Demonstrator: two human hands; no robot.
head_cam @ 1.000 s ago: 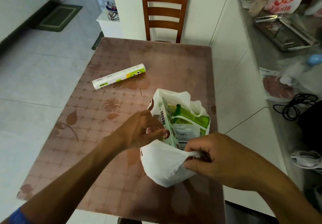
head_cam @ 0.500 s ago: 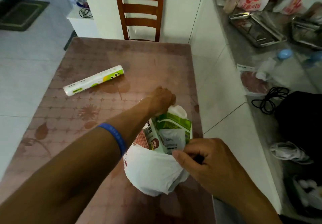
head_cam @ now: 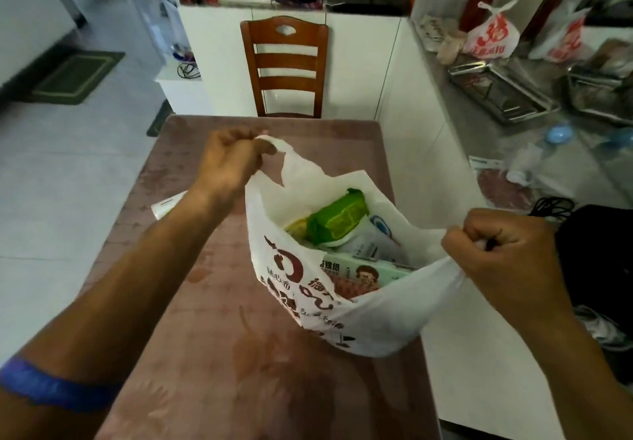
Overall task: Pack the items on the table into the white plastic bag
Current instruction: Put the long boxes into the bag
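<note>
The white plastic bag (head_cam: 346, 319) is being held wide at its mouth over the right part of the brown patterned table (head_cam: 212, 354). One handle is being gripped by the left hand (head_cam: 231, 162), whose grip is being kept clamped around the loop on the far side. The opposite handle is being pulled taut by the right hand (head_cam: 503, 251), whose grip is likewise being clamped on the plastic near the table's right edge. Inside the bag, a green packet (head_cam: 337, 218) is being seen lying on top, with a white pouch (head_cam: 373, 244) just beside it and a printed box (head_cam: 363, 273) nearest the person. A white roll (head_cam: 168, 204) is lying on the table, mostly being hidden behind the left forearm. A wooden chair (head_cam: 286, 66) is standing at the far end of the table.
</note>
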